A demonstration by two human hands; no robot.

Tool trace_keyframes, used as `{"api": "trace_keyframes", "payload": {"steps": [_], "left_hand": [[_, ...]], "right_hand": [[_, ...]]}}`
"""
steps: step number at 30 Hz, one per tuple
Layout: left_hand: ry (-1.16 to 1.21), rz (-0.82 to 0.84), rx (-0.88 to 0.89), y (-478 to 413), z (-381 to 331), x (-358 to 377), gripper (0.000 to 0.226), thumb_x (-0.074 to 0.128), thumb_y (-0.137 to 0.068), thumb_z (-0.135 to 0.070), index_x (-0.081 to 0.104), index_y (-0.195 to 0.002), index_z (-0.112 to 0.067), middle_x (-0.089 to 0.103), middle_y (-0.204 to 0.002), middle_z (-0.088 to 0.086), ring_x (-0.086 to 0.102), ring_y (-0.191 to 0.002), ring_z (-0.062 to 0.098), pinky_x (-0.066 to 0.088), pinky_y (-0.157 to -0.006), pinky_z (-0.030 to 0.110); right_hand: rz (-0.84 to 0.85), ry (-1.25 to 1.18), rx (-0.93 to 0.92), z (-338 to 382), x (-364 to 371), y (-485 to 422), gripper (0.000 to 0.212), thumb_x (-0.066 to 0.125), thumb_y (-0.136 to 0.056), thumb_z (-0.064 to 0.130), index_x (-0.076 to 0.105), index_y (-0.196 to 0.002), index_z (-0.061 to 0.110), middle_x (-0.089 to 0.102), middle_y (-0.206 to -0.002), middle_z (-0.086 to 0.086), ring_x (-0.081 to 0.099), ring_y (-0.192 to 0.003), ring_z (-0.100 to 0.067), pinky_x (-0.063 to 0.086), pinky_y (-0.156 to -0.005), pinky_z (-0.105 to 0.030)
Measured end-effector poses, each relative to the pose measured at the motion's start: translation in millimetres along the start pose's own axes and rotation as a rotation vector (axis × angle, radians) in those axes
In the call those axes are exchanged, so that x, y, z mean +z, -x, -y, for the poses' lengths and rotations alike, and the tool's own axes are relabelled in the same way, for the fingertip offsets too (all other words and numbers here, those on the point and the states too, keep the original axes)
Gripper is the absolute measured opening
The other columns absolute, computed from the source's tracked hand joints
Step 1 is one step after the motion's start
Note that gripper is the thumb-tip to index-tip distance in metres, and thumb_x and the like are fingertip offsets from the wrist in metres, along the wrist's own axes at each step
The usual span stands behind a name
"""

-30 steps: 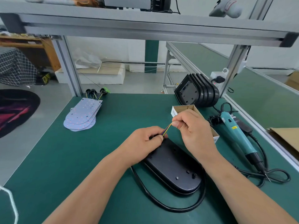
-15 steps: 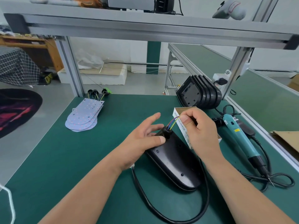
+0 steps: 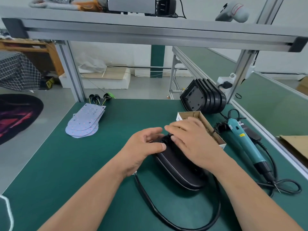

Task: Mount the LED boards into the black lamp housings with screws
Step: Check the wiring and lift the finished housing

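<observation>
Head view shows both hands, left hand [image 3: 143, 147] and right hand [image 3: 191, 139], resting with loose fingers on the black lamp housing [image 3: 180, 170] near the table's right edge, probably to keep it from sliding.

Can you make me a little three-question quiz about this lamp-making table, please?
1. True or false: the teal screwdriver lies on the table, in nobody's grip.
2. Which side of the table has the LED boards: A left, B right?
3. What are the left hand and right hand both touching?

Key: 1 true. 2 A. 3 the black lamp housing.
</observation>
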State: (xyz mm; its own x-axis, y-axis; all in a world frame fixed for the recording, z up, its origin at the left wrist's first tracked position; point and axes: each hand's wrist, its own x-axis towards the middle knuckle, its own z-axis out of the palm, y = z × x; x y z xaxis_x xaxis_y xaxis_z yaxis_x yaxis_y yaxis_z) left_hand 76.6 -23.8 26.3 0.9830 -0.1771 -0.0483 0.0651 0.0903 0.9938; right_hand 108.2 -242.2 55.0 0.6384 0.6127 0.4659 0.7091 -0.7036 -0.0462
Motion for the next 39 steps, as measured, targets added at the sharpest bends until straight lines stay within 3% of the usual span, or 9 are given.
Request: {"api": "trace_keyframes", "payload": {"steps": [3,8,14,18,21,27,30,32,39], "left_hand": [[0.242,-0.076,0.001,-3,0,5,0.065,0.084,-0.074,-0.014,0.063,-0.135,-0.011,0.077,-0.127,0.008,0.070,-0.124,0.025,0.052,-0.110,0.039],[0.435,0.061,0.095,0,-5,18,0.040,0.075,-0.091,-0.012,0.070,-0.125,0.008,0.071,-0.129,0.028,0.069,-0.118,0.035,0.057,-0.102,0.039],[0.569,0.139,-0.029,7,0,35,0.063,0.066,-0.094,-0.057,0.053,-0.152,-0.038,0.062,-0.151,0.000,0.059,-0.140,0.021,0.045,-0.118,0.049],[0.574,0.092,-0.027,7,2,44,0.061,0.065,-0.092,-0.066,0.048,-0.150,-0.056,0.063,-0.151,-0.006,0.060,-0.139,0.019,0.044,-0.118,0.053],[0.597,0.039,-0.031,5,3,39,0.052,0.064,-0.096,-0.063,0.053,-0.146,-0.056,0.068,-0.144,-0.002,0.067,-0.131,0.023,0.057,-0.104,0.050],[0.625,0.040,-0.039,2,3,35,0.072,0.080,-0.079,-0.070,0.055,-0.145,-0.056,0.071,-0.139,0.005,0.074,-0.118,0.029,0.062,-0.087,0.046],[0.614,0.038,-0.022,3,2,37,0.068,0.074,-0.085,-0.070,0.052,-0.147,-0.056,0.072,-0.138,0.004,0.074,-0.117,0.026,0.062,-0.087,0.044],[0.595,0.037,-0.003,3,2,39,0.061,0.065,-0.092,-0.066,0.048,-0.150,-0.054,0.073,-0.136,0.004,0.075,-0.115,0.025,0.062,-0.087,0.043],[0.594,0.065,0.003,4,-2,43,0.063,0.064,-0.090,-0.060,0.047,-0.151,-0.054,0.069,-0.141,0.010,0.071,-0.114,0.029,0.060,-0.096,0.051]], "right_hand": [[-0.064,-0.330,0.217,-5,3,3,0.031,0.069,-0.101,0.011,0.071,-0.133,0.013,0.070,-0.121,0.004,0.060,-0.116,-0.015,0.043,-0.106,-0.038],[-0.236,-0.539,0.438,-5,7,3,0.030,0.075,-0.096,0.013,0.075,-0.124,0.022,0.057,-0.112,0.052,0.056,-0.111,0.018,0.037,-0.093,-0.001],[-0.341,-0.764,0.494,-6,11,-1,0.024,0.074,-0.098,0.015,0.078,-0.119,0.025,0.073,-0.115,0.022,0.065,-0.117,-0.002,0.043,-0.096,-0.008],[-0.340,-0.833,0.501,-5,14,-2,0.025,0.076,-0.096,0.012,0.079,-0.116,0.028,0.073,-0.113,0.017,0.066,-0.113,-0.002,0.046,-0.094,-0.010],[-0.264,-0.848,0.497,-1,15,-2,0.033,0.074,-0.097,0.013,0.077,-0.117,0.039,0.073,-0.109,0.023,0.069,-0.104,-0.004,0.053,-0.089,-0.018],[-0.190,-0.847,0.479,6,14,-5,0.044,0.068,-0.099,0.004,0.075,-0.107,0.047,0.075,-0.090,0.017,0.064,-0.073,0.003,0.048,-0.069,-0.008],[-0.193,-0.789,0.481,7,13,-4,0.046,0.068,-0.100,0.010,0.075,-0.100,0.056,0.072,-0.085,0.001,0.060,-0.067,-0.014,0.048,-0.067,-0.024],[-0.202,-0.763,0.488,8,14,-3,0.035,0.067,-0.102,0.013,0.078,-0.109,0.046,0.071,-0.080,-0.001,0.059,-0.067,-0.017,0.047,-0.069,-0.030],[-0.236,-0.634,0.466,11,10,-4,0.026,0.068,-0.102,0.011,0.078,-0.126,0.017,0.071,-0.084,0.006,0.064,-0.073,-0.006,0.043,-0.072,-0.011]]}}
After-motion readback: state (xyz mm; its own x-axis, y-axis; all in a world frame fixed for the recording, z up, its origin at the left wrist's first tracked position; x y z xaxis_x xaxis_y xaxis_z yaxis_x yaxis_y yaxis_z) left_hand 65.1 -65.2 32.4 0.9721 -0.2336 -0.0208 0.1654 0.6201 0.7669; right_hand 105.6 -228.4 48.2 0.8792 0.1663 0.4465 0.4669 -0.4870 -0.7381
